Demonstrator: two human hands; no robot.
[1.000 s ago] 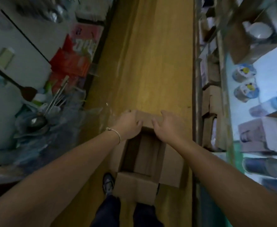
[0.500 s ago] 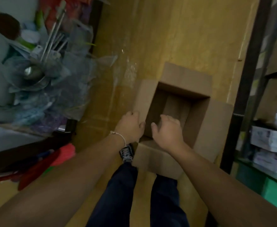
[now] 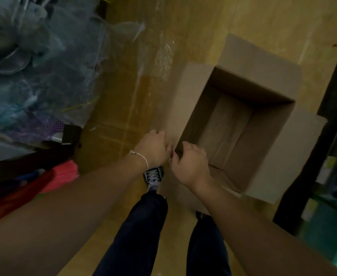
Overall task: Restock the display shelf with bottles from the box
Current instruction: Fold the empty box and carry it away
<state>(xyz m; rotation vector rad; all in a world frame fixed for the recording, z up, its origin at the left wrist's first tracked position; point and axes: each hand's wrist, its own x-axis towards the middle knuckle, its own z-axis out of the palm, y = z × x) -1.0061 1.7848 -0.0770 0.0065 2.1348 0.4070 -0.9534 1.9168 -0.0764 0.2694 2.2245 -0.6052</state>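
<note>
An open cardboard box (image 3: 267, 152) stands on the wooden floor with its flaps spread out. I see only bare cardboard at its bottom and no bottles inside. My left hand (image 3: 153, 148) grips the box's near left corner from outside, fingers curled over the left flap. My right hand (image 3: 189, 164) is closed on the near rim, right beside the left hand. The display shelf (image 3: 335, 136) is a dark metal frame along the right edge, blurred.
Clear plastic bags of goods (image 3: 34, 76) pile up at the left. Red and pink items (image 3: 50, 180) lie below them. My legs and a sneaker (image 3: 153, 177) are just under the hands. A green crate (image 3: 327, 232) sits at the lower right.
The view has tilted down and closed in on the box. Both hands went from the far flap to the near left corner of the box.
</note>
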